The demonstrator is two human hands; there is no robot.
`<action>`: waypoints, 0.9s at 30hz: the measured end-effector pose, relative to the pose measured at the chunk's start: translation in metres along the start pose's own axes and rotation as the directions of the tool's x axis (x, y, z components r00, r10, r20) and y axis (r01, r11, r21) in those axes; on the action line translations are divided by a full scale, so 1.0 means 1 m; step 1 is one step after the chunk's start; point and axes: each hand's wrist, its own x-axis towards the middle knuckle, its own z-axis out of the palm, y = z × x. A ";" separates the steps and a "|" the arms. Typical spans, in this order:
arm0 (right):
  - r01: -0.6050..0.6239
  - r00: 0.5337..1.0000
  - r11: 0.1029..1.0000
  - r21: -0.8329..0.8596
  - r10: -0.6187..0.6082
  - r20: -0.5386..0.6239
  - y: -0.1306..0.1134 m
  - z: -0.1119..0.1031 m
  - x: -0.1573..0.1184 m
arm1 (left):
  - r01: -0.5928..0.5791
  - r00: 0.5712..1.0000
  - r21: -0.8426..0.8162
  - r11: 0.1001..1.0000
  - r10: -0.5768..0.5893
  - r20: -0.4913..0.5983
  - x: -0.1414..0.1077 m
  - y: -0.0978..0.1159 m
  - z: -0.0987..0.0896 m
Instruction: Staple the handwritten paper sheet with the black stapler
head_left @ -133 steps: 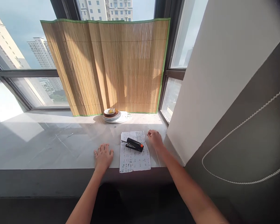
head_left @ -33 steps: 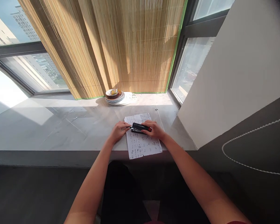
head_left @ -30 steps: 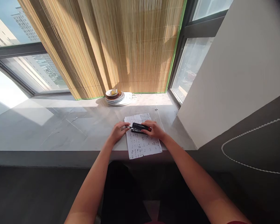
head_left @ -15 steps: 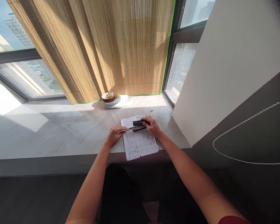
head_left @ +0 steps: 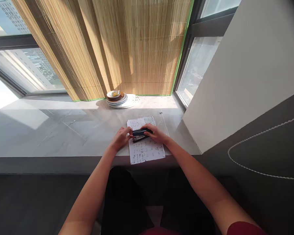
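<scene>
A black stapler [head_left: 138,132] is held over a sheet of paper [head_left: 147,152] covered in handwriting. Its upper arm is parted from the base, and a metallic strip shows between them. My right hand [head_left: 156,133] is wrapped round the stapler's right end. At the other end, my left hand [head_left: 121,138] is closed, thumb and fingers gripping the tip. The fingers partly hide both ends. Underneath, the sheet lies on the sill with its near edge hanging past the front; a patch of dense print shows at its far right corner.
Behind the paper stands a stack of plates [head_left: 120,101] with a small bowl on top. A bamboo blind [head_left: 142,49] hangs down to the pale stone sill [head_left: 51,137]. To the right are a white wall [head_left: 235,71] and a looped bead cord [head_left: 245,138].
The slim metal piece jutting left from the stapler no longer shows. My left hand now grips the stapler's end, and the stapler sits slightly further left. The view has shifted a little.
</scene>
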 end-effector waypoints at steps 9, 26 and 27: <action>-0.049 0.928 0.999 -0.012 0.041 -0.370 -0.004 -0.009 -0.009 | -0.026 0.999 -0.004 1.000 0.026 0.038 0.007 0.006 -0.007; -0.346 0.849 0.922 -0.171 0.230 -0.476 -0.009 -0.058 -0.110 | -0.179 0.964 -0.008 0.984 0.177 0.201 -0.002 0.088 0.037; -0.334 0.863 0.927 -0.169 0.229 -0.451 -0.010 -0.058 -0.109 | -0.178 0.962 -0.011 0.984 0.176 0.211 -0.001 0.087 0.039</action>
